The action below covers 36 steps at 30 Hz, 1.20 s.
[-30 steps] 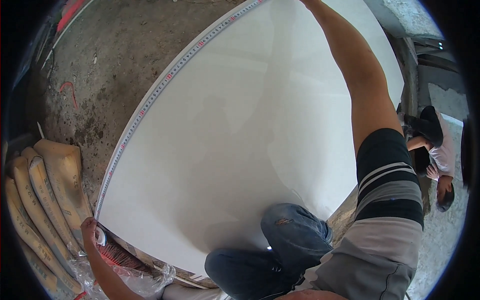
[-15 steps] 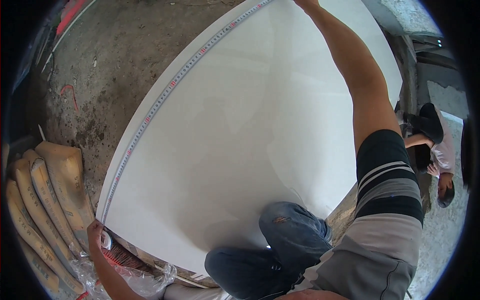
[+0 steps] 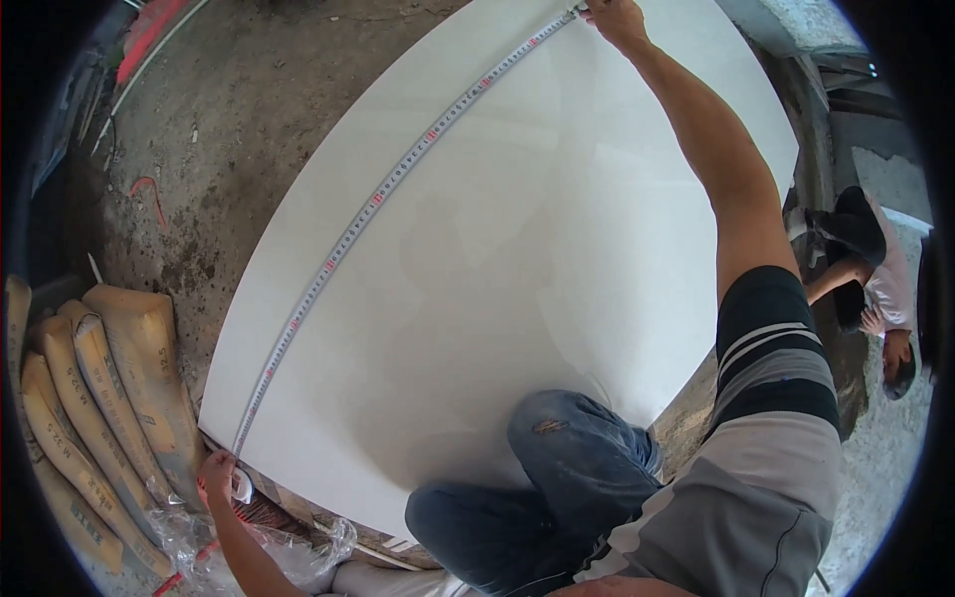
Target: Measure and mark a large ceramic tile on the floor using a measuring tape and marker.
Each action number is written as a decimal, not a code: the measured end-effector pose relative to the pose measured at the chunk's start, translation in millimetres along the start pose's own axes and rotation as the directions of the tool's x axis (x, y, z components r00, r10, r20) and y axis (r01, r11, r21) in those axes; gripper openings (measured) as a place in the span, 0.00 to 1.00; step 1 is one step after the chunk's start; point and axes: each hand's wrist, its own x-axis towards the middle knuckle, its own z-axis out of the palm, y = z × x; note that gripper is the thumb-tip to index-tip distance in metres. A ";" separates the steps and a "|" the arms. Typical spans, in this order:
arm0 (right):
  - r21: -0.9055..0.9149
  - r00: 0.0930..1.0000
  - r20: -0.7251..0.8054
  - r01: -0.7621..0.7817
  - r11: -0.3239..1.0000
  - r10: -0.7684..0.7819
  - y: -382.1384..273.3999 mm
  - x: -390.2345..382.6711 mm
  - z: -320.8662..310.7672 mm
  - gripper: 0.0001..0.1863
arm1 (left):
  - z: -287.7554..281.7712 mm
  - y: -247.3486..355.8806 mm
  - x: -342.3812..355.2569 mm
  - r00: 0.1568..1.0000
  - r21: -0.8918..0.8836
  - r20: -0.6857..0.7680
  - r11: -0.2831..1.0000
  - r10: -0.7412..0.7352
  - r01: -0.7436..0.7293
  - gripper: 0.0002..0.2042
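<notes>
A large white board [image 3: 468, 259] lies under my jeans-clad knees [image 3: 557, 438]. A steel measuring tape [image 3: 379, 194] stretches diagonally across it, a little in from the board's left edge. My left hand [image 3: 219, 473], at the lower left corner, pinches the tape beside a white round object [image 3: 241, 486], which looks like its case. My right arm reaches far up over the board, and my right hand [image 3: 607, 22] has its fingers closed on the tape's other end near the top edge.
Stacked yellowish paper sacks [image 3: 134, 388] lie left of the board, with crumpled clear plastic [image 3: 249, 547] below. A red hose-like piece [image 3: 149, 199] rests on the rough concrete floor [image 3: 229, 129]. On the right, another person [image 3: 885, 294] crouches beside a pale, rough surface.
The tape has shifted right and inward from the board's left edge. Both my hands have moved with it, the left a little rightward, the right slightly down.
</notes>
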 end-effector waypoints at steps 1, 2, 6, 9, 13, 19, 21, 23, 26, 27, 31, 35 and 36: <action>0.148 0.989 0.027 -0.148 0.978 0.145 -11.5 -13.9 -2.7 0.16 | 7.8 8.6 -9.0 1.000 0.035 0.018 0.999 -0.012 0.011 0.03; 0.292 0.957 0.067 -0.290 0.911 0.283 -18.7 -21.3 -8.6 0.16 | 6.9 9.2 -17.1 1.000 0.045 0.013 0.999 -0.016 0.015 0.03; 0.244 0.952 0.063 -0.305 0.921 0.298 -24.8 -33.9 -30.1 0.17 | 11.9 9.9 -28.5 0.999 -0.022 0.031 0.999 -0.035 0.035 0.03; 0.215 0.955 0.057 -0.297 0.930 0.292 -21.7 -38.3 -32.9 0.17 | 10.9 6.0 -29.5 0.999 0.029 0.011 0.998 0.050 -0.050 0.04; 0.243 0.972 0.027 -0.234 0.941 0.235 -20.9 -34.5 -18.0 0.16 | 17.5 3.6 -27.2 0.999 -0.042 -0.032 0.999 -0.030 0.028 0.04; 0.178 0.990 -0.063 -0.116 0.977 0.129 -2.2 -18.6 -5.6 0.15 | 13.6 -5.4 -22.3 0.999 -0.051 0.038 0.999 -0.016 0.018 0.03; 0.729 0.970 0.243 -0.201 0.655 0.027 3.6 -31.3 -30.0 0.17 | 17.7 -2.1 -32.2 0.994 -0.047 0.095 0.997 -0.059 0.063 0.03; 0.459 0.967 0.201 -0.235 0.857 0.158 -14.1 -32.5 -31.0 0.17 | 27.1 3.5 -37.5 0.996 -0.020 0.064 0.997 -0.069 0.070 0.03; 0.537 0.947 0.241 -0.311 0.784 0.211 -19.8 -48.5 -52.1 0.18 | 28.8 3.1 -45.2 0.993 -0.038 0.085 0.995 -0.085 0.088 0.04; 0.817 0.937 0.331 -0.342 0.464 0.108 -21.3 -53.2 -58.1 0.19 | 28.0 0.3 -46.4 0.993 -0.038 0.080 0.995 -0.087 0.090 0.04; 0.330 0.908 0.119 -0.417 0.847 0.401 -32.5 -44.8 -49.2 0.19 | 35.5 -6.8 -46.0 0.996 -0.074 0.085 0.996 -0.039 0.045 0.04; 0.247 0.918 0.095 -0.396 0.884 0.385 -16.5 -49.9 -33.7 0.18 | 37.1 -8.2 -52.9 0.995 -0.060 0.079 0.996 -0.055 0.060 0.04; 0.179 0.918 0.088 -0.396 0.901 0.386 -13.2 -49.9 -28.2 0.16 | 37.4 -6.7 -55.2 0.995 -0.057 0.077 0.996 -0.058 0.062 0.04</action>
